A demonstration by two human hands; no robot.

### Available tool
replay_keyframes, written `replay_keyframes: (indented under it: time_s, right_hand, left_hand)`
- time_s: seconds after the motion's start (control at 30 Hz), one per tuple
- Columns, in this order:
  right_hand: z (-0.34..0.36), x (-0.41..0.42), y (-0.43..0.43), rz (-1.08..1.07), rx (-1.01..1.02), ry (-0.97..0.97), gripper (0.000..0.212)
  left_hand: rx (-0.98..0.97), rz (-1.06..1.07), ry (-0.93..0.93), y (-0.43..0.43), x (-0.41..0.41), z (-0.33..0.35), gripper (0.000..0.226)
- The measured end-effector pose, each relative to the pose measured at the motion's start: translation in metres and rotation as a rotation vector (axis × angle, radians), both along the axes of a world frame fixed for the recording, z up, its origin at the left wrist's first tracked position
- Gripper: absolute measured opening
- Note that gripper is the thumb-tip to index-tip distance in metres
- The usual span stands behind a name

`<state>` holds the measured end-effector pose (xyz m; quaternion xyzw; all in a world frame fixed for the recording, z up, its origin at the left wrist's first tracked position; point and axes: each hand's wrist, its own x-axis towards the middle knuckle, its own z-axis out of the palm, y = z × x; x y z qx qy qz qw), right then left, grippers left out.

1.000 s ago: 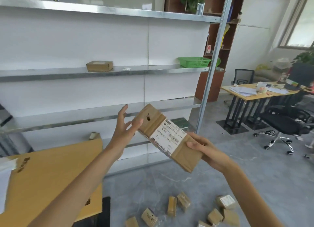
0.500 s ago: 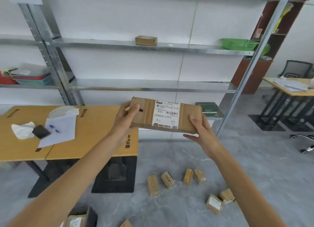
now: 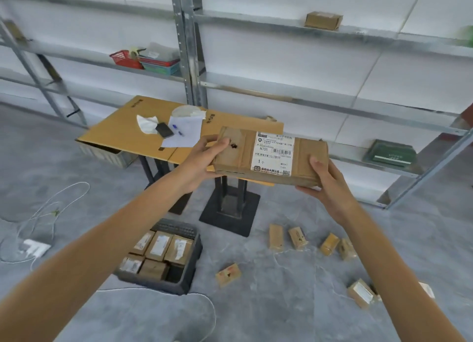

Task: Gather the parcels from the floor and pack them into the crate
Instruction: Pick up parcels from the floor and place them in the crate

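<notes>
Gripping the parcel at both ends, the person is holding it flat and label up, in the air in front of the table and well above the floor. The left hand is clamping the left end, thumb on top beside a dark hole and fingers underneath. The right hand is clamping the right end, thumb on the top face and fingers curled beneath.

The floor is showing grey and mottled. The crate is sitting on it under the left forearm, near the table's black foot. It is holding five packed parcels side by side, with its front right corner showing dark. Four loose parcels are lying in a ragged row to the crate's right. Another is lying just beside the crate, and more are lying by the right forearm. A white cable is looping across the floor at the left.

Flat cardboard is covering the table, which is carrying a phone, a paper and a tissue. A metal rack is standing along the white wall behind. It is bearing a box on a high shelf, a green case on a low one and a red basket at the left.
</notes>
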<state>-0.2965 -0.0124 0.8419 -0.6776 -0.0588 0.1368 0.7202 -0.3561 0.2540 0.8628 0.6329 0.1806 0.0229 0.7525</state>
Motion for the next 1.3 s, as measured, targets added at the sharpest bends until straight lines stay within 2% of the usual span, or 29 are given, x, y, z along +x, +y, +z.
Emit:
replay_keyframes:
  time_s: [0.27, 0.57, 0.67, 0.73, 0.83, 1.07, 1.2, 1.3]
  right_hand:
    - [0.001, -0.048, 0.118, 0.125, 0.028, 0.052, 0.037]
    - [-0.032, -0.120, 0.304, 0.093, -0.002, 0.123, 0.042]
    - [-0.047, -0.135, 0.345, 0.056, 0.004, 0.183, 0.036]
    - [-0.057, -0.140, 0.363, 0.023, 0.004, 0.216, 0.028]
    - [-0.067, -0.136, 0.379, -0.016, -0.021, 0.236, 0.029]
    - [-0.106, -0.090, 0.402, -0.013, -0.106, 0.302, 0.032]
    - [-0.152, -0.065, 0.425, 0.012, -0.185, 0.368, 0.039]
    - [-0.192, -0.052, 0.447, -0.005, -0.207, 0.448, 0.036]
  left_hand:
    - [-0.001, 0.061, -0.038, 0.122, -0.078, -0.006, 0.035]
    - [0.048, 0.097, 0.048, 0.299, -0.159, -0.022, 0.042]
    - [0.058, 0.073, 0.084, 0.335, -0.167, -0.030, 0.034]
    - [0.120, 0.071, 0.147, 0.351, -0.166, -0.037, 0.033]
    - [0.199, 0.016, 0.204, 0.369, -0.158, -0.047, 0.029]
    - [0.199, -0.040, 0.279, 0.398, -0.110, -0.086, 0.037]
    - [0.203, -0.009, 0.327, 0.417, -0.078, -0.132, 0.039]
    - [0.199, -0.012, 0.370, 0.436, -0.060, -0.175, 0.040]
